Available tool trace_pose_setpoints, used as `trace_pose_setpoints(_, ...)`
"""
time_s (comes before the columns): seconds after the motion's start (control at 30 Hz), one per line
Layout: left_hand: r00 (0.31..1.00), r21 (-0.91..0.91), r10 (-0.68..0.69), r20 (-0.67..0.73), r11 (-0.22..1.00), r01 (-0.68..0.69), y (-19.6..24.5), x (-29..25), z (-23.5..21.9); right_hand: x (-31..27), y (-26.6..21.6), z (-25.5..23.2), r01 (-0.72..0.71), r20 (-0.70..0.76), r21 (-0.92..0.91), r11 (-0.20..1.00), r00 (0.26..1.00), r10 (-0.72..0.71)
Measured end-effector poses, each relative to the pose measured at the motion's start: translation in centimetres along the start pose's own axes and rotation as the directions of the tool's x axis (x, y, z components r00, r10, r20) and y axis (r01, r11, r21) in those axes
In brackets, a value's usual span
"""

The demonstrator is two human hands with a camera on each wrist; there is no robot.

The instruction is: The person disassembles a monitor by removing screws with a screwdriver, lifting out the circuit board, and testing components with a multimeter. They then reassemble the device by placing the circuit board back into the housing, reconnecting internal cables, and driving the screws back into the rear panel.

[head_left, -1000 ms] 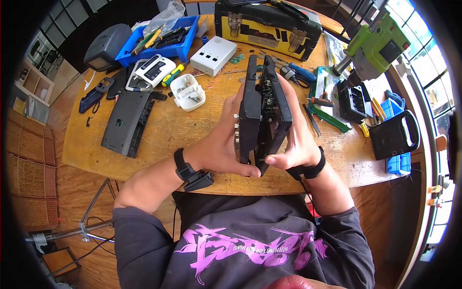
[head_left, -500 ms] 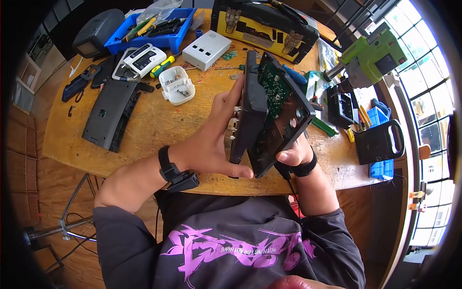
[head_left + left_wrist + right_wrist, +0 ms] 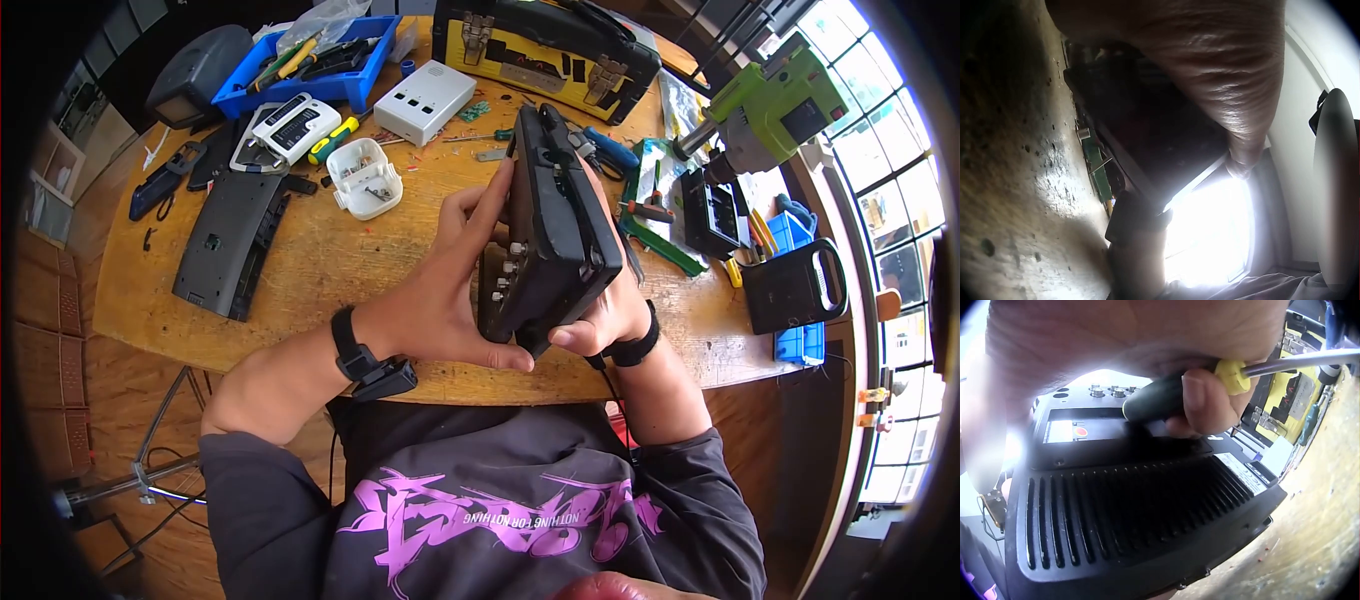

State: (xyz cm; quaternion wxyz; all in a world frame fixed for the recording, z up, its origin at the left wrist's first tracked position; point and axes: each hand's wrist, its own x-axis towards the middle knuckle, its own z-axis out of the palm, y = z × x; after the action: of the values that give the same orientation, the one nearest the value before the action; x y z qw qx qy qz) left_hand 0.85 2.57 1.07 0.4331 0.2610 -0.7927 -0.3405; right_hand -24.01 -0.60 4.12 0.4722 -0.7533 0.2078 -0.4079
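Note:
Both hands hold a black plastic device housing [image 3: 572, 225] on its edge above the bench. Its two halves lie close together, with a narrow dark gap along the upper seam. My left hand [image 3: 440, 290] grips the left side, thumb at the lower edge, beside a row of metal connectors [image 3: 510, 268]. On the opposite side, my right hand [image 3: 618, 312] supports the other half with its thumb near the bottom corner. In the right wrist view, that hand's curled fingers also hold a screwdriver [image 3: 1160, 400] with a dark handle and yellow collar, over the slotted back panel [image 3: 1129, 512].
On the wooden bench [image 3: 330, 270] lie a long black cover [image 3: 228, 245], a white box of screws [image 3: 365, 180] and a white case [image 3: 425, 102]. Behind stand a blue tray [image 3: 345, 85] and a yellow-black toolbox [image 3: 545, 65]. A green drill [image 3: 780, 110] stands right.
Half a second ago the halves were spread apart, showing a green circuit board inside. Now the right half has swung back against the left, and the board is hidden.

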Motion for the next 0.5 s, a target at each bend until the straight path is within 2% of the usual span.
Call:
trace_pose_setpoints(0.03, 1.0, -0.001, 0.003, -0.001, 1.0, -0.003, 0.05, -0.07, 0.06, -0.64, -0.27, 0.1, -0.137, 0.007, 0.045, 0.989, 0.991, 0.137)
trace_pose_setpoints(0.1, 0.999, -0.001, -0.031, -0.007, 1.0, 0.031, 0.17, -0.21, 0.15, -0.88, -0.54, 0.05, -0.272, 0.022, 0.083, 0.959, 0.962, 0.271)
trace_pose_setpoints(0.3, 0.998, 0.036, -0.055, -0.033, 0.998, 0.056, 0.41, -0.25, 0.36, -0.31, -0.93, 0.31, -0.225, 0.008, -0.036, 0.974, 0.974, 0.226)
trace_pose_setpoints(0.5, 0.998, 0.032, -0.032, -0.057, 0.999, 0.034, 0.13, -0.28, 0.57, -0.37, -0.77, 0.24, -0.27, 0.023, -0.043, 0.962, 0.962, 0.271)
